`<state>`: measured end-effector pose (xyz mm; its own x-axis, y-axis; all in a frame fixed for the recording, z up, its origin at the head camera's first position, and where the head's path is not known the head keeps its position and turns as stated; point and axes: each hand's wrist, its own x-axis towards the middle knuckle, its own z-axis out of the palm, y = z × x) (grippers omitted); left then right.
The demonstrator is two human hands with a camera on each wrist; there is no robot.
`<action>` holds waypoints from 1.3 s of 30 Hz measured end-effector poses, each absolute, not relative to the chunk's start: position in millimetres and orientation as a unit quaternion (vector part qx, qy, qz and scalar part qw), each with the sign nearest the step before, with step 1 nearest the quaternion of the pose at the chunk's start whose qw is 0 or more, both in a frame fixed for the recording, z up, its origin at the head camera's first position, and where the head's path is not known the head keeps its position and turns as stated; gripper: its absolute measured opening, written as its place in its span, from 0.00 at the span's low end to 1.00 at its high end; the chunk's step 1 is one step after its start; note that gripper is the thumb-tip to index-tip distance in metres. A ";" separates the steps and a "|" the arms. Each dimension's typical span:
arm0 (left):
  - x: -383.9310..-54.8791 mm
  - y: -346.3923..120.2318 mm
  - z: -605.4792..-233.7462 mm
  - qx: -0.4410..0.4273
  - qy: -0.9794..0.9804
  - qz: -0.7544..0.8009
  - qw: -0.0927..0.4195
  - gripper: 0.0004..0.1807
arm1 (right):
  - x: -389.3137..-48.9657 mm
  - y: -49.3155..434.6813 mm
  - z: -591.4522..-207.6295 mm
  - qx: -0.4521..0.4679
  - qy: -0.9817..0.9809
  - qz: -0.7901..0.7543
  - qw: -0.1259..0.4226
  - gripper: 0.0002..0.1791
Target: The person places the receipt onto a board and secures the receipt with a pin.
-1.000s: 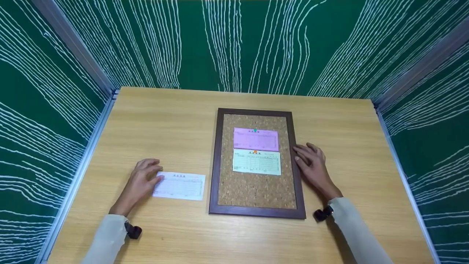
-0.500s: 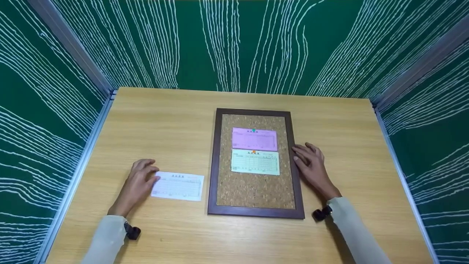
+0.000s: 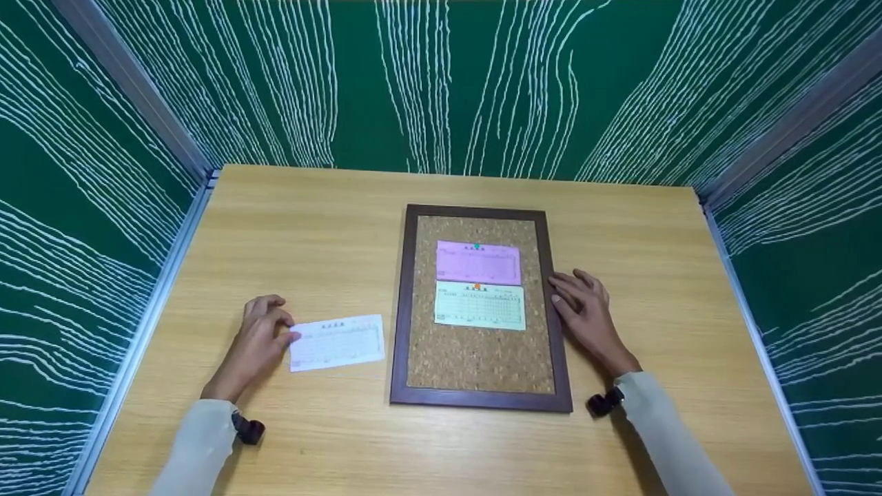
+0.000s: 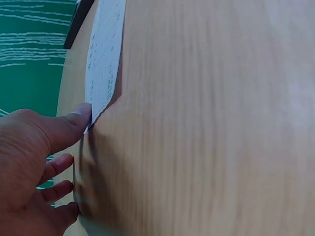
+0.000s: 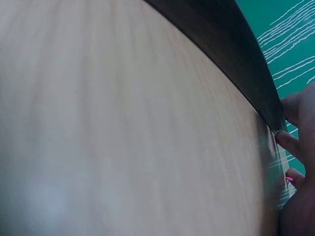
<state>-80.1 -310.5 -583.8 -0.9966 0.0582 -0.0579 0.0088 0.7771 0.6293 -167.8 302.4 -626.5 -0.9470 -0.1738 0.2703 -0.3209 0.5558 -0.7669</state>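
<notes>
In the head view my left hand (image 3: 260, 339) pinches the left edge of a white printed slip (image 3: 337, 343). The slip's near corner is lifted off the wood in the left wrist view, with the thumb (image 4: 74, 125) on it. To the right lies a cork board (image 3: 479, 362) in a dark brown frame. A purple slip (image 3: 477, 264) with a green pin and, below it, a pale green slip (image 3: 480, 308) with an orange pin are on the cork. My right hand (image 3: 586, 313) touches the frame's right side with loosely bent fingers. A small pink thing (image 5: 289, 179) shows by a fingertip; whether it is held is unclear.
The wooden table (image 3: 310, 220) carries the board and the slips. Green walls (image 3: 372, 89) with white wavy lines enclose its back and sides, with metal posts at the corners. Both wrists wear a small black camera (image 3: 605, 402).
The white slip's right end has swung up and away from me, tilting it anticlockwise in the left hand's pinch. The right hand stays against the frame.
</notes>
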 end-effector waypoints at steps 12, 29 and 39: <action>-83.8 -317.7 -583.6 0.031 0.938 0.342 0.044 0.05 | -169.3 301.9 -627.5 0.145 -0.878 0.447 0.090 0.20; -86.9 -313.9 -584.4 0.015 0.931 0.363 0.032 0.03 | -169.4 301.8 -627.6 0.141 -0.876 0.452 0.095 0.20; -89.2 -311.2 -578.5 -0.003 0.915 0.404 -0.001 0.04 | -166.6 301.5 -625.7 0.136 -0.881 0.445 0.083 0.20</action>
<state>-89.2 -311.2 -578.5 -1.0000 -0.0059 -0.0001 -0.0041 0.6743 0.7384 -166.6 301.5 -625.7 -0.9492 -0.1666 0.2670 -0.3138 0.5674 -0.7613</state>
